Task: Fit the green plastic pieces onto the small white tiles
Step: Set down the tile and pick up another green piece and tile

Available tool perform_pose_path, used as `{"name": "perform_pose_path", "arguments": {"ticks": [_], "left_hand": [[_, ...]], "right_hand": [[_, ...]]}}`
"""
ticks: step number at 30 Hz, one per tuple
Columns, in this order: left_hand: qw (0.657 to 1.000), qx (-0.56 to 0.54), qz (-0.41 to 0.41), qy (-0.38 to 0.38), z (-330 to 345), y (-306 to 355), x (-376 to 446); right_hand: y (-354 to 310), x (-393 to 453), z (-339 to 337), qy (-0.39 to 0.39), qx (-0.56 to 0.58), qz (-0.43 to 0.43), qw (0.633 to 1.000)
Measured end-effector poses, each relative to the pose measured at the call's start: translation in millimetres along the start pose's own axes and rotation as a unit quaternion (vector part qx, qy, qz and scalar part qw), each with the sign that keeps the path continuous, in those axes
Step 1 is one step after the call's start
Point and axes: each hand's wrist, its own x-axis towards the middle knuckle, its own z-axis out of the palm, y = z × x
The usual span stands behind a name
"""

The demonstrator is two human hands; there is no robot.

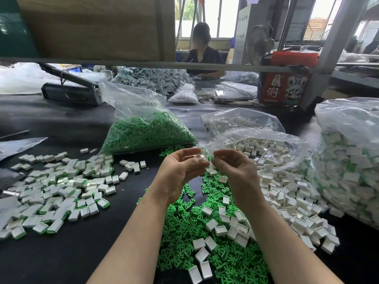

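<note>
Both hands pinched parts above the green pile (184, 226): left hand (180, 171) held a white tile (202, 157), right hand (231, 168) a green piece (210, 158), touching, raised for aligning

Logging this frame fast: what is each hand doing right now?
Left hand: pinches a small white tile.
Right hand: pinches a green plastic piece against that tile.

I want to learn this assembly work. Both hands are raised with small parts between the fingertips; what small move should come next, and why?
Probably bring the two hands together and press: the left hand pinches a white tile, the right hand pinches a green piece just beside it, almost touching, apparently not yet seated.
</note>
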Motion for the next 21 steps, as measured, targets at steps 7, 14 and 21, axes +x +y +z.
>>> {"name": "perform_pose_path", "arguments": {"ticks": [7, 14, 21], "left_hand": [[1.0, 0.023, 0.005, -0.005, -0.8, -4.1, 1.2], [0.999, 0.04, 0.013, -0.018, -0.4, -2.2, -1.8], [0.993, 0.114, 0.031, 0.0, -1.0, -3.9, -1.0]], "right_hand": [[-0.9, -2.2, 0.4, -0.008, -0.012, 0.035, 0.999], [-0.7, -3.7, 3.2, -0.007, -0.029, 0.04, 0.999], [-1.1, -3.5, 2.7, 0.006, -0.052, 0.009, 0.999]]}}
